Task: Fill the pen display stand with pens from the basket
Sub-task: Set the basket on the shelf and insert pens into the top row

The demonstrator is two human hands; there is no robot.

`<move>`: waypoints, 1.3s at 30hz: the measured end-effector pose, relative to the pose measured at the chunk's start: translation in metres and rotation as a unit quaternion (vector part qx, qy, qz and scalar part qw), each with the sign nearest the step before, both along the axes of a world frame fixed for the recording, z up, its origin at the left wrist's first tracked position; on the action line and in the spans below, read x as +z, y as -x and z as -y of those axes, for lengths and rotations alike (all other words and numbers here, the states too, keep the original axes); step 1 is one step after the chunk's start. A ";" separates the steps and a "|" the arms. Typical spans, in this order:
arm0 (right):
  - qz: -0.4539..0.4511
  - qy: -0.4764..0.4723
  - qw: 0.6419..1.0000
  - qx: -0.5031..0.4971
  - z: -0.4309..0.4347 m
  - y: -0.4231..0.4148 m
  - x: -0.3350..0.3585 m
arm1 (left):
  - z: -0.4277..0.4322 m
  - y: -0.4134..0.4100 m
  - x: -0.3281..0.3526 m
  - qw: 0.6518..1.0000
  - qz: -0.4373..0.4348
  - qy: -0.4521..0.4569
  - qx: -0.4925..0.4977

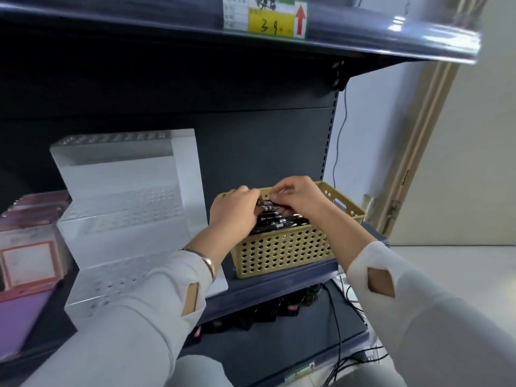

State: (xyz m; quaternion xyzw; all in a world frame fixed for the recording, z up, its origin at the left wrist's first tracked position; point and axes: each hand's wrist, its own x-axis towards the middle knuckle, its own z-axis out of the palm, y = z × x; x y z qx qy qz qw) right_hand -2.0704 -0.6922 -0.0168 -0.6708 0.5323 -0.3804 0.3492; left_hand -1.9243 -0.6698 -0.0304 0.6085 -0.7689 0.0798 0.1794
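Both hands are in the tan perforated basket (290,247), which sits at the right end of the dark blue shelf (279,284). The basket holds a heap of black pens (282,220) lying roughly flat. The left hand (234,212) comes in over the basket's left rim, fingers curled down round the pens. The right hand (300,196) reaches from the right, fingers bent and pinching pens near the top of the heap. The fingertips of the two hands almost meet. The hands hide the far left part of the pile.

The pen display stand (125,208), clear acrylic in stepped tiers with rows of holes, stands just left of the basket on the same shelf, with no pens showing in the holes. The left forearm crosses in front of its lower right corner. There is a metal bangle (208,264) on the left wrist.

Pink framed packs (28,263) are stacked left of the stand, blurred. An upper shelf carries a yellow price tag (265,19). Below are dark small items (265,312) and black cables (338,333).
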 end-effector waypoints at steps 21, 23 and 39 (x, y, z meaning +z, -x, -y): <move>-0.419 -0.018 0.907 0.032 0.074 -0.014 -0.041 | 0.064 -0.011 -0.014 0.975 -0.173 -0.143 -0.007; -0.449 -0.014 0.892 0.048 0.079 -0.015 -0.043 | 0.070 -0.013 -0.017 0.974 -0.190 -0.123 0.010; -0.569 0.019 0.815 0.105 0.089 -0.010 -0.045 | 0.066 -0.008 -0.023 0.967 -0.218 -0.132 0.016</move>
